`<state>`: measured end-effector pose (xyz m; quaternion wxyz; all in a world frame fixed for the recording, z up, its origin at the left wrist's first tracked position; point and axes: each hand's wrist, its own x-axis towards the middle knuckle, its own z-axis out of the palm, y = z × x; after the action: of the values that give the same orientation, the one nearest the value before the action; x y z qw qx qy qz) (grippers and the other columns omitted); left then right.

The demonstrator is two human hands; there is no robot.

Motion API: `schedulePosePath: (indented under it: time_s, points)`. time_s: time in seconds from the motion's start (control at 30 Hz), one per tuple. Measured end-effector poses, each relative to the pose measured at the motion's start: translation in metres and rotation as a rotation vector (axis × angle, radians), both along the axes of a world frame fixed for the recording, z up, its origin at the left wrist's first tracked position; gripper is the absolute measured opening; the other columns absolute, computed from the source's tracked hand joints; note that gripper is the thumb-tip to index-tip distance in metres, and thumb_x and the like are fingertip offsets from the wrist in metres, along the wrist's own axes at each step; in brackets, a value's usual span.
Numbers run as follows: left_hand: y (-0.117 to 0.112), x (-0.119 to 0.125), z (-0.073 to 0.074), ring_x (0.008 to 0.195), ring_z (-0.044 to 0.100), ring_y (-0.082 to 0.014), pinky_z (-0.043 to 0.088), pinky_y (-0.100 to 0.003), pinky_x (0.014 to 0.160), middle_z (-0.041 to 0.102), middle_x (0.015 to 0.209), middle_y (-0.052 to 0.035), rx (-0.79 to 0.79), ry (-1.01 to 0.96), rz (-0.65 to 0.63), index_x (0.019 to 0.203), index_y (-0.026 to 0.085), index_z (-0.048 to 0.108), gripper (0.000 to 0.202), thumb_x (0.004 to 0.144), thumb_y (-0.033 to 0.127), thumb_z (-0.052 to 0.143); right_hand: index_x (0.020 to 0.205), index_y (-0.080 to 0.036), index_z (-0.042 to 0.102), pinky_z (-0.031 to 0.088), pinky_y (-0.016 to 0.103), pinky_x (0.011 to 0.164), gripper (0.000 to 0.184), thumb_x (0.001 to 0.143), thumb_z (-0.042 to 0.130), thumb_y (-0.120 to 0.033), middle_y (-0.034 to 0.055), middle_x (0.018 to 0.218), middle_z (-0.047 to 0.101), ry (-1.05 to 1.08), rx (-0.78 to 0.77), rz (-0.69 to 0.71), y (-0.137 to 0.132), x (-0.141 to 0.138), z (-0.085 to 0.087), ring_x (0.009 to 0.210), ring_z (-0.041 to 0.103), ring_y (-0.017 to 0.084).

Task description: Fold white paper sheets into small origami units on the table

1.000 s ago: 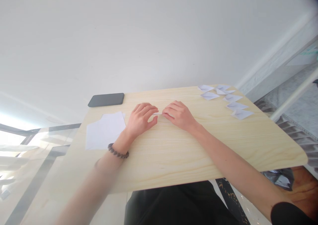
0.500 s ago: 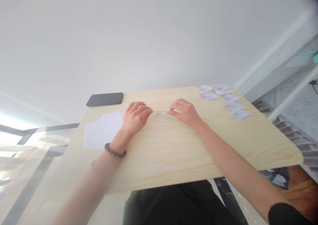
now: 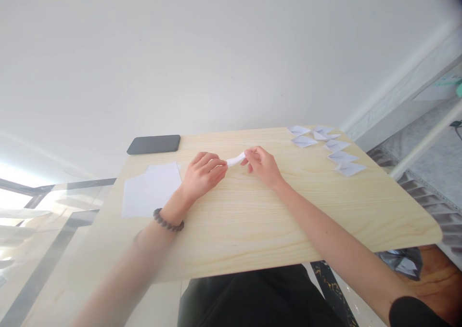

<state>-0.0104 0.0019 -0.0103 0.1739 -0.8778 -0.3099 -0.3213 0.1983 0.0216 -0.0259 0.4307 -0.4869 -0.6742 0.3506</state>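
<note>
A narrow folded strip of white paper (image 3: 236,160) spans the gap between my hands, just above the middle of the table. My left hand (image 3: 205,174) pinches its left end, the fingers covering that end. At the other end, my right hand (image 3: 263,165) grips the strip between thumb and fingers, and its right tip sits higher than its left. White paper sheets (image 3: 151,189) lie beside my left wrist, partly under it from this view. Several folded white paper pieces (image 3: 337,145) with pointed ends rest at the far right.
A dark phone (image 3: 154,144) lies at the table's far left corner. The wooden table (image 3: 252,230) meets a pale wall (image 3: 231,52) at the back. Below its right edge is a dark plastic bag (image 3: 404,262).
The paper strip has turned from edge-on and level to tilted, showing a broad white face. My right hand has rotated and moved slightly left, and my left hand slightly right.
</note>
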Motion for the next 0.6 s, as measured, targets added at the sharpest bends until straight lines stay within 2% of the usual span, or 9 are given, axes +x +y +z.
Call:
schedulePosePath:
  time_s: [0.1, 0.2, 0.3, 0.37, 0.47, 0.6]
  points:
    - [0.000, 0.000, -0.001, 0.089, 0.058, -0.0187, 0.044, -0.034, 0.077, 0.068, 0.094, -0.0032, -0.095, 0.041, 0.014, 0.086, 0.019, 0.061, 0.010, 0.084, 0.022, 0.052, 0.088, -0.019, 0.047, 0.045, 0.024, 0.054, 0.029, 0.076, 0.056, -0.044, 0.0009, 0.075, 0.065, 0.084, -0.010, 0.016, 0.005, 0.003, -0.003, 0.052, 0.057, 0.010]
    - [0.001, 0.000, -0.003, 0.099, 0.055, -0.0216, 0.044, -0.037, 0.083, 0.062, 0.110, -0.0066, -0.205, 0.018, 0.057, 0.101, 0.019, 0.058, 0.024, 0.084, 0.035, 0.051, 0.096, -0.019, 0.048, 0.046, 0.024, 0.054, 0.031, 0.075, 0.058, -0.040, 0.0007, 0.079, 0.064, 0.132, -0.006, 0.077, 0.004, 0.005, -0.003, 0.056, 0.061, 0.011]
    - [0.001, 0.000, -0.005, 0.105, 0.052, -0.0216, 0.044, -0.036, 0.085, 0.055, 0.121, -0.0098, -0.294, -0.089, 0.141, 0.123, 0.019, 0.043, 0.046, 0.084, 0.041, 0.050, 0.091, -0.020, 0.051, 0.045, 0.022, 0.051, 0.026, 0.075, 0.058, -0.039, 0.0011, 0.081, 0.064, 0.151, -0.018, 0.127, 0.000, 0.002, -0.002, 0.057, 0.062, 0.011]
    - [0.002, 0.001, -0.005, 0.103, 0.052, -0.0209, 0.044, -0.034, 0.083, 0.056, 0.118, -0.0107, -0.314, -0.141, 0.182, 0.128, 0.018, 0.036, 0.054, 0.083, 0.043, 0.050, 0.084, -0.020, 0.052, 0.045, 0.021, 0.051, 0.021, 0.076, 0.058, -0.038, 0.0007, 0.080, 0.064, 0.151, -0.011, 0.148, -0.004, -0.001, -0.001, 0.058, 0.063, 0.011]
    - [0.002, 0.003, -0.006, 0.097, 0.053, -0.0206, 0.041, -0.035, 0.082, 0.061, 0.103, -0.0077, -0.255, -0.156, 0.197, 0.120, 0.019, 0.045, 0.044, 0.083, 0.040, 0.052, 0.080, -0.020, 0.051, 0.046, 0.021, 0.052, 0.018, 0.077, 0.057, -0.037, -0.0006, 0.076, 0.063, 0.121, 0.019, 0.159, -0.007, -0.004, 0.001, 0.058, 0.063, 0.011]
    - [0.001, 0.005, -0.005, 0.090, 0.051, -0.0194, 0.038, -0.034, 0.079, 0.063, 0.090, -0.0041, -0.199, -0.160, 0.188, 0.096, 0.020, 0.054, 0.019, 0.084, 0.034, 0.052, 0.082, -0.021, 0.051, 0.048, 0.023, 0.056, 0.016, 0.079, 0.055, -0.036, -0.0011, 0.075, 0.063, 0.068, 0.064, 0.163, -0.009, -0.004, 0.000, 0.057, 0.063, 0.011]
